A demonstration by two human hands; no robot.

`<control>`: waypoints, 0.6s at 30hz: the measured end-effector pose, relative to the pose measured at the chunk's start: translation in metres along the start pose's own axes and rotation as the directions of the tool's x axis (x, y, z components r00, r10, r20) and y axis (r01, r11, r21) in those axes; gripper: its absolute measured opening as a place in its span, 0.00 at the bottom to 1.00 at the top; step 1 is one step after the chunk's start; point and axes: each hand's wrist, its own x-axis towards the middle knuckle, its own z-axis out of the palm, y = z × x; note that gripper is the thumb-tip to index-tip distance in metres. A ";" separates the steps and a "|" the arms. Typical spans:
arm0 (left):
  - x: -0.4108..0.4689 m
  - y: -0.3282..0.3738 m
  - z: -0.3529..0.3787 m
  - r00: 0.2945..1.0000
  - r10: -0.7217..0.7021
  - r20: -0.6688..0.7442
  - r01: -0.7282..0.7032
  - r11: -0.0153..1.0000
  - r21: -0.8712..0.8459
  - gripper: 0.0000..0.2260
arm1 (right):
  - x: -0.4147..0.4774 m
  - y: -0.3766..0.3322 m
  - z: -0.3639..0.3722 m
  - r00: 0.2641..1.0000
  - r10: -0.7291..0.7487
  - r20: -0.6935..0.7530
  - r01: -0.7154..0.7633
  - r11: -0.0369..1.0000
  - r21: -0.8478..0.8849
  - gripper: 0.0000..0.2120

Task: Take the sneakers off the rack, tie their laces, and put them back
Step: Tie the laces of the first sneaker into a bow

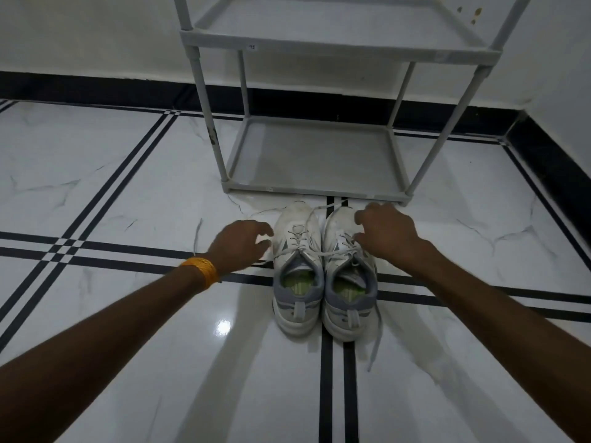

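Two white sneakers with grey heels stand side by side on the floor, toes toward the rack: the left sneaker (297,266) and the right sneaker (347,273). Their laces hang loose; one end (375,340) trails down past the right heel. My left hand (240,243), with an orange band at the wrist, hovers beside the left sneaker, fingers spread and empty. My right hand (385,230) rests over the right sneaker's toe and outer side, fingers curled; I cannot see whether it grips a lace. The grey rack (319,190) stands just behind the sneakers.
The rack's bottom shelf (313,155) and the shelf above (335,24) hold nothing. The floor is glossy white tile with black stripes. A white wall with a black skirting runs behind the rack and along the right side.
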 end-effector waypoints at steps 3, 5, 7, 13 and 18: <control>-0.001 0.027 0.014 0.996 0.047 0.076 -0.038 0.993 -0.113 0.08 | -0.005 -0.036 0.003 0.984 -0.179 -0.010 0.174 0.939 0.296 0.11; -0.001 0.032 0.021 0.999 0.009 0.036 -0.004 0.992 -0.126 0.07 | -0.010 -0.051 0.011 0.972 -0.229 0.042 0.203 0.920 0.334 0.08; -0.002 0.032 0.024 1.000 -0.019 0.024 0.022 0.991 -0.134 0.07 | -0.012 -0.055 0.018 0.973 -0.227 0.045 0.199 0.919 0.340 0.04; -0.010 0.030 0.012 0.990 0.136 0.047 -0.140 0.986 0.088 0.05 | -0.016 -0.049 0.015 0.962 -0.271 -0.022 0.270 0.939 0.214 0.06; -0.013 0.021 0.006 0.964 0.230 0.133 -0.257 0.936 0.239 0.18 | -0.023 -0.046 0.016 0.951 -0.306 0.038 0.305 0.952 0.031 0.07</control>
